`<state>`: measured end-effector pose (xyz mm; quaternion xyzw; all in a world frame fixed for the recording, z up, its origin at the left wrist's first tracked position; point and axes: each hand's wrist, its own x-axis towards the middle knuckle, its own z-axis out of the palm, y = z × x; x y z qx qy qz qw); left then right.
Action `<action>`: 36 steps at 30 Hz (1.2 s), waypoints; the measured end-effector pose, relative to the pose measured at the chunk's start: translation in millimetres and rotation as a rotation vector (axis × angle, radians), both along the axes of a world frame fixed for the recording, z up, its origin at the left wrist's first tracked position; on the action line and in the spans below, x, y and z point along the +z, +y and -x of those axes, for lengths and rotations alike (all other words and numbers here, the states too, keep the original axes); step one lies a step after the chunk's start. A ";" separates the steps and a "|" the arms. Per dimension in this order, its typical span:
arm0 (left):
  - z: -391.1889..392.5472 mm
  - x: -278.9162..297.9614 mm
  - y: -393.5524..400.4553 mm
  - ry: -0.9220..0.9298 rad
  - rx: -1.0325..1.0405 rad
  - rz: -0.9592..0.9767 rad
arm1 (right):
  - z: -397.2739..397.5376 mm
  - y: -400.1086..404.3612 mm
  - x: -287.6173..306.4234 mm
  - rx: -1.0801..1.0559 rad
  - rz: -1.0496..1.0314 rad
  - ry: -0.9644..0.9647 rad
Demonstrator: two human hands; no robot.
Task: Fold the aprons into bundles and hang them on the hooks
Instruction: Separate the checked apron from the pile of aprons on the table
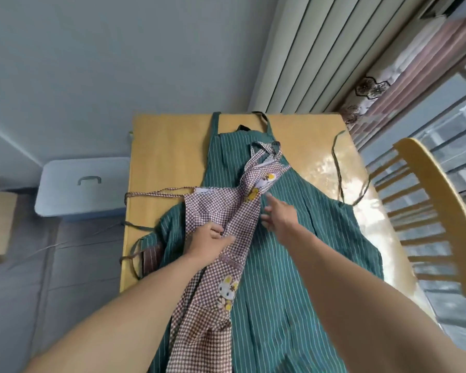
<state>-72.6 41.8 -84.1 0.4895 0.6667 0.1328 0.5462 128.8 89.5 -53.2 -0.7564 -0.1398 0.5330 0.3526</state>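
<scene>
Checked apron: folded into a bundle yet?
No. The checked apron lies as a long loose strip on the spread green striped apron; the left hand grips its middle, ties trailing.

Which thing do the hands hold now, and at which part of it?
The left hand grips the checked apron at its gathered middle. The right hand is open and holds nothing.

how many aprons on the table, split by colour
Green striped apron: 1
Brown checked apron, gripped by the left hand: 1
Brown striped cloth showing under the green one, maybe an apron too: 1
Total: 3, with 2 certain
</scene>
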 end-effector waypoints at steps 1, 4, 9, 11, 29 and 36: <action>-4.1 1.6 6.9 0.011 -0.030 -0.004 | -3.4 21.1 -1.6 -0.020 0.025 0.016; -16.2 0.4 29.0 0.047 -0.073 -0.024 | -8.0 70.4 -0.9 -0.043 0.111 0.031; -31.9 -6.5 60.3 -0.054 -0.041 0.032 | 2.9 106.4 3.2 -0.073 -0.192 -0.289; -36.2 -7.3 63.2 -0.093 0.051 -0.061 | 16.5 106.7 13.1 -0.034 -0.447 -0.528; 44.1 -14.4 58.3 -0.322 0.238 0.246 | 47.0 87.8 -18.0 0.719 0.135 -0.528; 53.0 -20.6 42.4 -0.126 0.284 0.055 | 54.2 79.4 -30.2 0.664 0.069 -0.356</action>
